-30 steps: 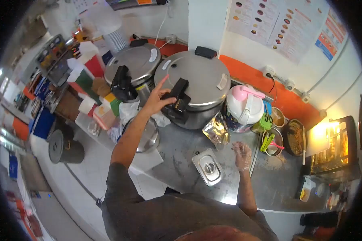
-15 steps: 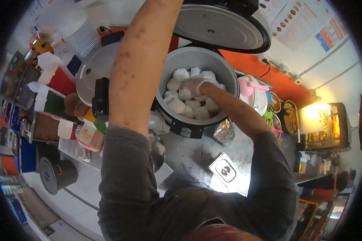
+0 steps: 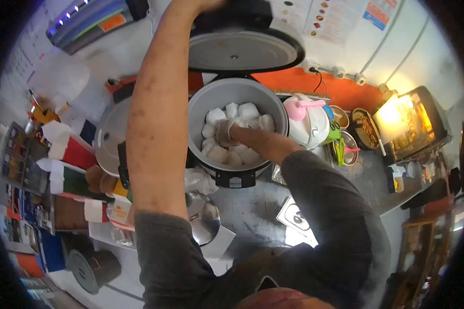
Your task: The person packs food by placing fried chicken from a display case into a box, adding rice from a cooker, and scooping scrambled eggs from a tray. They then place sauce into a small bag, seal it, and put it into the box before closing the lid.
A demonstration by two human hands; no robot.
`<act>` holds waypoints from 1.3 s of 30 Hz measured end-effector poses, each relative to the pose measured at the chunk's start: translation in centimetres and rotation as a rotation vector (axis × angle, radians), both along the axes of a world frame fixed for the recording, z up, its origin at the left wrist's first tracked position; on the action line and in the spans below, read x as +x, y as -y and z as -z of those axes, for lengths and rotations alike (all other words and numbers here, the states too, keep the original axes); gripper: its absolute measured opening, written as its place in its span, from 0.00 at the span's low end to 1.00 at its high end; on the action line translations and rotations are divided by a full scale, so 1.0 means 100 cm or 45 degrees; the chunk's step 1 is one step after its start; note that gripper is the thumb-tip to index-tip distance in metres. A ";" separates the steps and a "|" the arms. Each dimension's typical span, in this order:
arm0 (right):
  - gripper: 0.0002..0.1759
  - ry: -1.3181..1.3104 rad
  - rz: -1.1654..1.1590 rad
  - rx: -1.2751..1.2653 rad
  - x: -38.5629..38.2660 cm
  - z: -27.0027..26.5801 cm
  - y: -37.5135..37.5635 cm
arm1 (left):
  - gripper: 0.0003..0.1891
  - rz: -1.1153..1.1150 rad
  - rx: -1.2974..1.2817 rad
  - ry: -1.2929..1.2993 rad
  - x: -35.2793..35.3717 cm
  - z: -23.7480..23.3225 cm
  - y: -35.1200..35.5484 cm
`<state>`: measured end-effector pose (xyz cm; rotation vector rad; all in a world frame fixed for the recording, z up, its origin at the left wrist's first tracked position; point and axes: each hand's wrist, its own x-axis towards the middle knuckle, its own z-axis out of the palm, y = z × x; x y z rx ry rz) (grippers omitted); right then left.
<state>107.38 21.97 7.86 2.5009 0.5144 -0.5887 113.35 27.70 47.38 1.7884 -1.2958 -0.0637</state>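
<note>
A large grey cooker pot (image 3: pixel 201 98) stands on the counter, its round lid (image 3: pixel 242 51) swung up behind it. Inside sit several white rounded bundles (image 3: pixel 248 110), seemingly wrapped in thin plastic. My right hand (image 3: pixel 225 133), in a clear glove, reaches down among them. Its fingers are hidden, and whether a bundle is in them does not show. Up at the lid's black outer side is my left hand (image 3: pixel 207 4), seeming to touch it. The frame's top edge cuts off part of that hand, so its fingers cannot be made out.
Right of the pot are a white lidded container (image 3: pixel 307 126) with a pink scoop (image 3: pixel 299 109), metal bowls and a lit warming cabinet (image 3: pixel 412 123). A steel lid (image 3: pixel 203 219) lies at the near left. Food boxes (image 3: pixel 69 149) and another large cooker (image 3: pixel 108 136) stand left.
The camera view has shifted, so the pot appears further left and lower. Inside the pot, my right hand has moved left and deeper among the bundles. My left hand has come partly into view.
</note>
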 end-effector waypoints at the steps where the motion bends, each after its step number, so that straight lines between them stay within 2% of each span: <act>1: 0.16 0.037 0.021 0.035 -0.002 -0.002 -0.007 | 0.40 0.132 0.108 -0.120 -0.003 0.004 -0.005; 2: 0.16 0.082 0.044 0.060 0.000 -0.009 -0.009 | 0.37 0.249 0.224 -0.241 -0.005 0.009 -0.009; 4: 0.17 0.207 0.092 0.138 0.003 -0.029 0.000 | 0.31 0.135 -0.117 0.235 0.022 0.027 0.013; 5: 0.19 0.294 0.111 0.242 0.007 -0.039 0.004 | 0.38 0.087 -0.119 0.109 0.006 0.026 -0.002; 6: 0.21 0.366 0.132 0.355 0.006 -0.041 0.007 | 0.43 0.053 -0.033 0.134 0.001 0.023 -0.008; 7: 0.24 0.417 0.163 0.483 -0.002 -0.035 0.008 | 0.41 0.059 -0.038 0.082 0.002 0.026 -0.013; 8: 0.27 0.305 0.304 0.648 -0.011 -0.044 0.005 | 0.48 0.104 -0.050 -0.074 0.001 0.028 -0.017; 9: 0.30 0.204 0.455 0.808 -0.019 -0.052 0.002 | 0.47 0.053 -0.078 0.086 0.007 0.031 -0.017; 10: 0.33 0.172 0.578 0.952 -0.051 -0.082 -0.008 | 0.41 0.033 -0.105 0.103 -0.013 0.033 -0.031; 11: 0.36 0.147 0.701 1.097 -0.084 -0.116 -0.019 | 0.35 0.193 -0.147 -0.011 -0.028 0.040 -0.044; 12: 0.37 0.367 0.694 1.179 -0.130 -0.137 -0.039 | 0.33 0.195 -0.182 -0.169 -0.045 0.058 -0.054; 13: 0.37 0.409 0.641 1.321 -0.175 -0.146 -0.048 | 0.36 0.234 -0.201 -0.297 -0.063 0.080 -0.071; 14: 0.38 0.465 0.580 1.453 -0.223 -0.148 -0.053 | 0.39 0.267 -0.262 -0.219 -0.081 0.108 -0.090; 15: 0.39 0.342 0.615 1.708 -0.276 -0.144 -0.058 | 0.45 0.268 -0.293 -0.139 -0.091 0.141 -0.108; 16: 0.40 0.219 0.626 1.981 -0.335 -0.138 -0.063 | 0.49 0.250 -0.324 0.186 -0.103 0.176 -0.124; 17: 0.41 0.316 0.748 2.268 -0.395 -0.127 -0.069 | 0.51 0.155 -0.390 0.098 -0.083 0.244 -0.140; 18: 0.42 0.386 0.872 2.563 -0.462 -0.112 -0.083 | 0.49 0.010 -0.224 0.153 -0.110 0.273 -0.154; 19: 0.39 0.308 1.312 2.603 -0.527 -0.101 -0.090 | 0.47 -0.164 -0.069 0.216 -0.138 0.293 -0.165; 20: 0.35 0.439 1.646 2.762 -0.585 -0.062 -0.100 | 0.47 -0.181 -0.060 0.196 -0.157 0.315 -0.155; 22: 0.32 0.687 2.196 3.103 -0.680 -0.050 -0.124 | 0.37 -0.600 -0.519 0.075 -0.187 0.356 -0.155; 23: 0.31 0.889 1.982 3.241 -0.726 -0.037 -0.133 | 0.24 -0.710 -0.657 0.288 -0.219 0.355 -0.148; 24: 0.29 0.979 1.743 3.358 -0.769 -0.028 -0.134 | 0.18 -0.917 -0.699 0.042 -0.284 0.326 -0.141; 25: 0.32 1.457 2.113 3.191 -0.793 -0.037 -0.147 | 0.16 -0.992 -0.812 -0.051 -0.317 0.334 -0.126; 27: 0.29 1.949 2.416 3.148 -0.843 -0.048 -0.146 | 0.13 -0.863 -1.102 -0.190 -0.404 0.333 -0.077; 28: 0.27 1.991 2.243 3.220 -0.857 -0.062 -0.142 | 0.12 -0.683 -1.247 -0.272 -0.452 0.323 -0.046; 29: 0.28 2.375 2.114 3.166 -0.887 -0.025 -0.147 | 0.11 -0.466 -1.387 -0.354 -0.500 0.316 -0.023; 30: 0.28 2.532 2.113 3.053 -0.895 -0.018 -0.133 | 0.10 -0.233 -1.444 -0.424 -0.532 0.304 0.015; 31: 0.28 2.563 2.137 2.995 -0.909 -0.016 -0.124 | 0.10 0.124 -1.458 -0.489 -0.572 0.287 0.037; 32: 0.28 2.586 2.147 2.936 -0.921 -0.015 -0.117 | 0.09 0.253 -1.535 -0.587 -0.616 0.284 0.069; 34: 0.28 2.600 2.175 2.848 -0.946 -0.022 -0.102 | 0.09 0.317 -1.412 -0.622 -0.689 0.258 0.095; 36: 0.28 2.603 2.193 2.787 -0.972 -0.031 -0.091 | 0.09 0.393 -1.456 -0.858 -0.750 0.226 0.110; 39: 0.28 2.667 2.251 2.672 -1.002 -0.035 -0.077 | 0.08 0.459 -1.458 -0.823 -0.800 0.213 0.135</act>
